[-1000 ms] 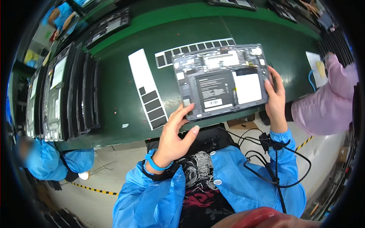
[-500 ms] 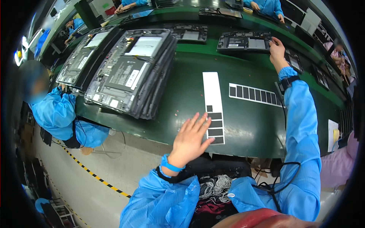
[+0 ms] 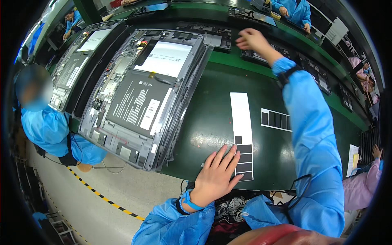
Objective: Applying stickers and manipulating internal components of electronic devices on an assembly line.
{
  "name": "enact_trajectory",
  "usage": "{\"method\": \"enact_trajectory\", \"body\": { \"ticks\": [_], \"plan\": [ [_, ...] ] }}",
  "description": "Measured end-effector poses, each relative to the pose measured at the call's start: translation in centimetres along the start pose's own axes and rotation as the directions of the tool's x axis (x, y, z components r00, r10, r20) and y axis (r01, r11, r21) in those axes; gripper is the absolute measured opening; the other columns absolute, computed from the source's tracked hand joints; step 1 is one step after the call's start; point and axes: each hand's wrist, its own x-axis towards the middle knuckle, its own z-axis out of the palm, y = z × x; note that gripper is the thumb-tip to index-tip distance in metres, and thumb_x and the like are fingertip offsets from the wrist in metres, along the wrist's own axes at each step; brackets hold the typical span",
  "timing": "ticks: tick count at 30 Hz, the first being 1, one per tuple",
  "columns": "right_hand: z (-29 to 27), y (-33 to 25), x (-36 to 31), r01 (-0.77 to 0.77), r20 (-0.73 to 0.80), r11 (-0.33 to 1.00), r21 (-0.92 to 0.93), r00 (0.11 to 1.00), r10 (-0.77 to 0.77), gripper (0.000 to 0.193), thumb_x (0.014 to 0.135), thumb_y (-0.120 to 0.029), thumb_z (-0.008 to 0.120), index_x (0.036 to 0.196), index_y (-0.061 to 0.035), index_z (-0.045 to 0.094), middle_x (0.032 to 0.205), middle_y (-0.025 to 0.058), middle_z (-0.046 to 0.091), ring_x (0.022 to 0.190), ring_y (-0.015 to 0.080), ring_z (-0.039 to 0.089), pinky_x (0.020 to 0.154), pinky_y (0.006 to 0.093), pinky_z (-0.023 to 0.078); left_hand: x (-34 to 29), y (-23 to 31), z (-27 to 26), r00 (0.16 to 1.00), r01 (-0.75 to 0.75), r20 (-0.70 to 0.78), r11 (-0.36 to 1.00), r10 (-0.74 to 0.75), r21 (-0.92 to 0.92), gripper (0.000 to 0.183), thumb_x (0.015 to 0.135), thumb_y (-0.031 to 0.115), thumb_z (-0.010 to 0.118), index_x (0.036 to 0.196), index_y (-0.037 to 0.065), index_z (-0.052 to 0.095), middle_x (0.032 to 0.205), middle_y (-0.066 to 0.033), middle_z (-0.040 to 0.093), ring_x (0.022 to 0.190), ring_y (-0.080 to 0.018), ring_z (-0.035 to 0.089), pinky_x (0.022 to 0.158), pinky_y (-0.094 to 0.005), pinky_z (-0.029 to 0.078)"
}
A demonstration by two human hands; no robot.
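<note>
My left hand point(image 3: 218, 173) lies flat with its fingers spread, the fingertips at the left edge of a white sheet point(image 3: 241, 114) of black stickers. My right hand point(image 3: 254, 41) is raised over the far side of the bench. Its fingers point left, loosely apart, and nothing shows in them. Under and beside it lies an opened device chassis point(image 3: 281, 51) with a dark battery and boards, partly hidden by the hand and wrist. A second sticker sheet point(image 3: 275, 119) with a row of black rectangles is partly covered by my right sleeve.
A tall stack of opened laptop chassis point(image 3: 134, 98) stands left on the green bench point(image 3: 204, 118), another stack point(image 3: 77, 61) beyond it. More chassis point(image 3: 218, 38) line the far strip. A co-worker in blue point(image 3: 45, 130) sits at left; others work across the bench.
My right hand has let go of the far chassis and moved left. That chassis now lies lower on the far strip. The view has shifted, and my left hand still rests by the sticker sheet.
</note>
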Motion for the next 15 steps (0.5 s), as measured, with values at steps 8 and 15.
{"method": "enact_trajectory", "body": {
  "ticks": [8,15],
  "plan": [
    [10.0,3.8,8.1,-0.312,-0.304,0.796,-0.519,0.937,0.168,0.081,0.075,-0.038,0.065,0.133,0.0079,0.031,0.124,0.0287,0.052,0.116,0.0412,0.052,0.099,0.0411,0.041,0.1,-0.6,-0.1,1.0,0.002,0.028,1.0,-0.001,-0.017,0.056,0.081,0.036,0.064,0.127,0.006,0.052,0.139,-0.0108,0.044,0.126,-0.0316,0.041,0.101,-0.0432,0.035],
    [11.6,3.5,4.8,-0.078,-0.638,0.997,0.023,0.767,0.075,0.05,0.075,-0.015,0.06,0.124,-0.0079,0.053,0.113,0.0199,0.062,0.107,0.0365,0.058,0.095,0.0403,0.044,0.4,-0.5,0.0,0.999,-0.031,0.042,0.999,0.032,-0.025,0.056,0.082,0.036,0.064,0.127,0.006,0.052,0.138,-0.0113,0.044,0.126,-0.0319,0.041,0.101,-0.0428,0.034]
  ]
}}
